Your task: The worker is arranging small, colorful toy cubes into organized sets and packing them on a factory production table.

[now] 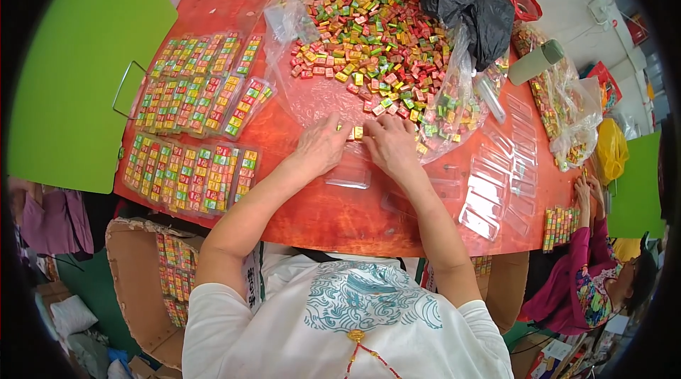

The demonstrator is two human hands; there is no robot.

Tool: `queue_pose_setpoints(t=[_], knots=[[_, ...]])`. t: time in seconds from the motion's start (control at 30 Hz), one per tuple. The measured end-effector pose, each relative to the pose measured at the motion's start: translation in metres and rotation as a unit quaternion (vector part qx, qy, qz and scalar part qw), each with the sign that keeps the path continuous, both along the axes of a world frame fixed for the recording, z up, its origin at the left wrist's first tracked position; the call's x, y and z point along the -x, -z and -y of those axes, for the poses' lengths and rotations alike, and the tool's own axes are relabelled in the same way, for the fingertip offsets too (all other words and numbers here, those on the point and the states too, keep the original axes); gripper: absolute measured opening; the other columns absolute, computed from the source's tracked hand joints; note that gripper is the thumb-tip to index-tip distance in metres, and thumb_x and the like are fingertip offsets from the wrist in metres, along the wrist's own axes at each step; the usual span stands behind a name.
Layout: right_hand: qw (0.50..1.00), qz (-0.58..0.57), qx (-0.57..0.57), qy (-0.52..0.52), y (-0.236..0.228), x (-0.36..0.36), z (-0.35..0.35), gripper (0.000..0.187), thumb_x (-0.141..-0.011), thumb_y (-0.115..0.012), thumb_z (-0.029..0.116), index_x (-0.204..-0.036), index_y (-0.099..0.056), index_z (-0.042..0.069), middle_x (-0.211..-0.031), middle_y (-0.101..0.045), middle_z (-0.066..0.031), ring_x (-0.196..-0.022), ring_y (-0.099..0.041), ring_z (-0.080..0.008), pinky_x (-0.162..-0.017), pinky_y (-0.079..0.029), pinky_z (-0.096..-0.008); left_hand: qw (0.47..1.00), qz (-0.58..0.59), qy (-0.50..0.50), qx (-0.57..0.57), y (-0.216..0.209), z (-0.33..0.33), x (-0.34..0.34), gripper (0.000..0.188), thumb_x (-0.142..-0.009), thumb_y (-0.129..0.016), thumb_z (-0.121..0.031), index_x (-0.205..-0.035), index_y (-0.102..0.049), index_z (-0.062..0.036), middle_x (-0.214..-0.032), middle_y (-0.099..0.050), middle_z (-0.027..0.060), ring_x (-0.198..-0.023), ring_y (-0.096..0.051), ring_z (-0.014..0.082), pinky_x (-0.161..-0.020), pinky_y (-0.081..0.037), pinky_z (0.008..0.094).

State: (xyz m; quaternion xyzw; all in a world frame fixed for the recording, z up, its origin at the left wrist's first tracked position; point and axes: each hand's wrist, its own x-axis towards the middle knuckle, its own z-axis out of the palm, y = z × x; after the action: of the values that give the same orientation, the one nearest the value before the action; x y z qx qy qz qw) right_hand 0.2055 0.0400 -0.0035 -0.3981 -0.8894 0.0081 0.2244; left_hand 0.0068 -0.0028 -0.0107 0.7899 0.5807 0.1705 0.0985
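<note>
Small wrapped blocks (356, 133) in yellow form a short row between my hands at the near edge of the heap. My left hand (320, 145) closes its bent fingers on the row's left end. From the other side, my right hand (390, 143) grips the right end with thumb and fingers drawn together. Just nearer to me lies a clear plastic tray (349, 177), partly under the hands. Beyond them spreads a big heap of red, yellow and green wrapped blocks (369, 31) on a clear plastic sheet (284, 88).
Filled trays (191, 173) stand in rows on the red table (305, 219) at left. Empty clear trays (489, 187) lie at right. A black bag (468, 3) and green bottle (537, 62) are behind. A cardboard box (135, 287) sits below; a co-worker (574, 280) works at right.
</note>
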Motion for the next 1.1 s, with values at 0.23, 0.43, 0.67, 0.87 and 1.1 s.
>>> queue_pose_setpoints(t=[0.23,0.43,0.67,0.87,1.1], knots=[[0.996,0.012,0.085,0.011,-0.008,-0.025,0.011,0.028,-0.085,-0.073,0.022,-0.110,-0.066,0.013,-0.097,-0.061,-0.0079,-0.098,-0.061,-0.0276,-0.089,-0.042,-0.0454,0.997,0.046,0.011,0.065,-0.030,0.010,0.013,0.058,-0.086,-0.070,-0.014,-0.139,-0.048,-0.0087,-0.119,-0.053,0.0210,-0.114,-0.059,0.0417,-0.094,-0.051,0.0497],[0.999,0.013,0.052,0.001,0.001,-0.022,0.006,0.027,-0.085,-0.073,0.019,-0.111,-0.067,0.014,-0.095,-0.061,-0.0077,-0.096,-0.062,-0.0275,-0.087,-0.044,-0.0440,0.998,-0.001,-0.013,0.068,-0.023,0.009,0.026,0.049,-0.088,-0.070,-0.013,-0.133,-0.054,-0.0081,-0.117,-0.054,0.0192,-0.109,-0.062,0.0406,-0.088,-0.054,0.0485],[1.000,0.014,0.026,0.002,0.006,-0.012,-0.005,0.017,-0.088,-0.069,0.018,-0.103,-0.066,0.010,-0.095,-0.059,-0.0103,-0.096,-0.060,-0.0286,-0.086,-0.044,-0.0441,0.999,-0.004,-0.032,0.042,-0.004,0.003,0.030,0.036,-0.090,-0.066,-0.009,-0.125,-0.058,-0.0055,-0.111,-0.058,0.0192,-0.104,-0.064,0.0412,-0.085,-0.055,0.0489],[0.999,0.013,0.039,-0.023,0.010,-0.006,-0.008,0.025,-0.087,-0.069,0.015,-0.109,-0.063,0.008,-0.098,-0.059,-0.0115,-0.098,-0.060,-0.0302,-0.087,-0.044,-0.0449,0.998,0.006,-0.019,0.057,-0.008,0.000,0.023,0.033,-0.089,-0.065,-0.007,-0.121,-0.058,-0.0044,-0.110,-0.057,0.0202,-0.104,-0.064,0.0416,-0.082,-0.055,0.0495],[0.994,-0.043,0.100,-0.019,-0.001,-0.021,-0.007,0.029,-0.086,-0.070,0.014,-0.114,-0.062,0.008,-0.100,-0.060,-0.0121,-0.100,-0.060,-0.0314,-0.085,-0.046,-0.0450,0.998,0.053,-0.020,0.040,-0.021,0.006,0.020,0.045,-0.087,-0.069,-0.010,-0.129,-0.054,-0.0072,-0.117,-0.054,0.0218,-0.105,-0.064,0.0428,-0.083,-0.056,0.0518]])
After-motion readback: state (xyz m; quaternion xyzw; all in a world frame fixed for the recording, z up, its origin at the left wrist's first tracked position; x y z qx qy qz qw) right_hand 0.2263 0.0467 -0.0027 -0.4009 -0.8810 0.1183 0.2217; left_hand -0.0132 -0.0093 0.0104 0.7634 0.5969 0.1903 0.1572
